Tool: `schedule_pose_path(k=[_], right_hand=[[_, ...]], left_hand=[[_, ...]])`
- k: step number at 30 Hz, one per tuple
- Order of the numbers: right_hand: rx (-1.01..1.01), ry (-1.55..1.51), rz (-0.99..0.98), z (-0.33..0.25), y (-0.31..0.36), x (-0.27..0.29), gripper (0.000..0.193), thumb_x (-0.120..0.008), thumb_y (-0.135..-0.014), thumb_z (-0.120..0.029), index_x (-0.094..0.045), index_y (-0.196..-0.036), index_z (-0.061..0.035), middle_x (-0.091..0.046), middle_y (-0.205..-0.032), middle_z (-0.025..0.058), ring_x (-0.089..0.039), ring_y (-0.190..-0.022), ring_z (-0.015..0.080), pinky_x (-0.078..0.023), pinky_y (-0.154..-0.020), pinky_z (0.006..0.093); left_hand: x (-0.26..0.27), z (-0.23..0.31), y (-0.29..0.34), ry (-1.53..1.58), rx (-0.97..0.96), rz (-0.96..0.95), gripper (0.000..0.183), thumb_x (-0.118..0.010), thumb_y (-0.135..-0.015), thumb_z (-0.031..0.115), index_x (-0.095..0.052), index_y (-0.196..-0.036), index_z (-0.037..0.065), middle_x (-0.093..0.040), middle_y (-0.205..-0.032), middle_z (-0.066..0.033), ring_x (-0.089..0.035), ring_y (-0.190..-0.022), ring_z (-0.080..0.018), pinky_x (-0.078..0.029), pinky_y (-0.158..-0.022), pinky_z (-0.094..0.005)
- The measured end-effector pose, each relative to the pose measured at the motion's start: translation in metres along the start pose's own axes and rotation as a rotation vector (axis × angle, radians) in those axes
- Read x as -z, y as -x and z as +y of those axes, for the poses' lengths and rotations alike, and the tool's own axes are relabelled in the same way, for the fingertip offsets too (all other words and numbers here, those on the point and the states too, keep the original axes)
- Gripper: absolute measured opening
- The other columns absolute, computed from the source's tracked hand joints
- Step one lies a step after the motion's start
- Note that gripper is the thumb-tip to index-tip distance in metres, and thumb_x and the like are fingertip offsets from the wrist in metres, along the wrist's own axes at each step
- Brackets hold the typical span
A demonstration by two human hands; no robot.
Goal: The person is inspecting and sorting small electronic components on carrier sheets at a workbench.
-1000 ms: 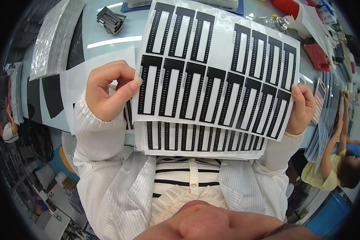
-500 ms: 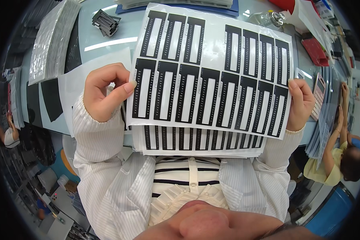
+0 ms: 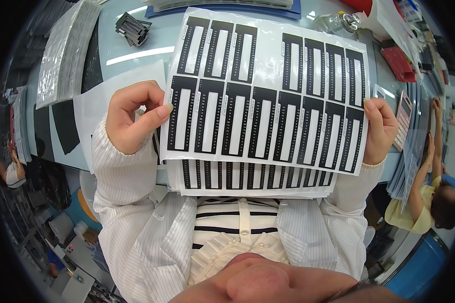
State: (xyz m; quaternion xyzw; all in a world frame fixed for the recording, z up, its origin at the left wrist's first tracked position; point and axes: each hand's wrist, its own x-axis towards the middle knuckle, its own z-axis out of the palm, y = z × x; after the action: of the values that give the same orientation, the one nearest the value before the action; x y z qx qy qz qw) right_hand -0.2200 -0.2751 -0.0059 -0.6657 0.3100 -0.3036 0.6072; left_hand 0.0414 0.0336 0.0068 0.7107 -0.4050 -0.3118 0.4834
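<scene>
Between my two hands is a white sheet (image 3: 270, 60) printed with two rows of black rectangular frames with pale centres; the upper row has a gap in its middle. My left hand (image 3: 136, 117) pinches its left edge between thumb and curled fingers. On the opposite edge, my right hand (image 3: 380, 129) grips with the thumb on top and its fingers folded behind. The sheet is held up at a tilt. Below it, close to my body, a stack of similar printed sheets (image 3: 258, 193) shows along its near edge; the rest is hidden.
A small pile of black frame pieces (image 3: 133, 29) lies at the far left, beside a tall stack of plastic-covered sheets (image 3: 68, 53). A glass bottle with a metal top (image 3: 336, 23), a red object (image 3: 399, 64) and a pink calculator (image 3: 403, 121) are rightward. Another person (image 3: 414, 207) works at far right.
The held sheet's far edge has dipped slightly toward me. Both hands keep their grip in nearly the same places.
</scene>
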Motion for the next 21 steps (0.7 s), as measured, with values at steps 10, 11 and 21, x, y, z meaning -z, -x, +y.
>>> schedule_pose_path(k=[10, 11, 21], right_hand=[[0.004, 0.015, -0.006, 0.0007, -0.0004, 0.0001, 0.013, -0.061, -0.088, -0.009, -0.060, -0.078, -0.0008, -0.057, -0.066, -0.0026, -0.044, -0.054, 0.0006, -0.030, -0.050, 0.0159], [0.008, 0.017, -0.006, 0.0007, -0.0004, -0.0001, 0.013, -0.061, -0.088, -0.009, -0.060, -0.079, -0.0009, -0.057, -0.066, -0.0026, -0.044, -0.054, 0.0006, -0.030, -0.050, 0.0159], [0.007, 0.025, -0.015, 0.0002, 0.0002, -0.0009, 0.013, -0.061, -0.088, -0.010, -0.060, -0.078, -0.0009, -0.057, -0.066, -0.0028, -0.045, -0.054, 0.0007, -0.031, -0.050, 0.0156]], left_hand=[[0.0003, 0.0002, 0.0001, -0.019, -0.010, 0.007, 0.015, -0.061, -0.078, 0.013, -0.057, -0.072, -0.001, -0.056, -0.068, -0.0034, -0.046, -0.060, -0.0083, -0.037, -0.059, -0.0230], [0.0003, 0.0002, 0.0002, -0.018, -0.011, 0.007, 0.015, -0.061, -0.078, 0.013, -0.057, -0.072, -0.001, -0.056, -0.068, -0.0034, -0.046, -0.060, -0.0083, -0.037, -0.059, -0.0230], [0.0009, -0.0006, 0.0002, -0.021, -0.020, 0.007, 0.014, -0.061, -0.078, 0.012, -0.057, -0.072, -0.001, -0.057, -0.068, -0.0034, -0.047, -0.060, -0.0085, -0.038, -0.059, -0.0232]])
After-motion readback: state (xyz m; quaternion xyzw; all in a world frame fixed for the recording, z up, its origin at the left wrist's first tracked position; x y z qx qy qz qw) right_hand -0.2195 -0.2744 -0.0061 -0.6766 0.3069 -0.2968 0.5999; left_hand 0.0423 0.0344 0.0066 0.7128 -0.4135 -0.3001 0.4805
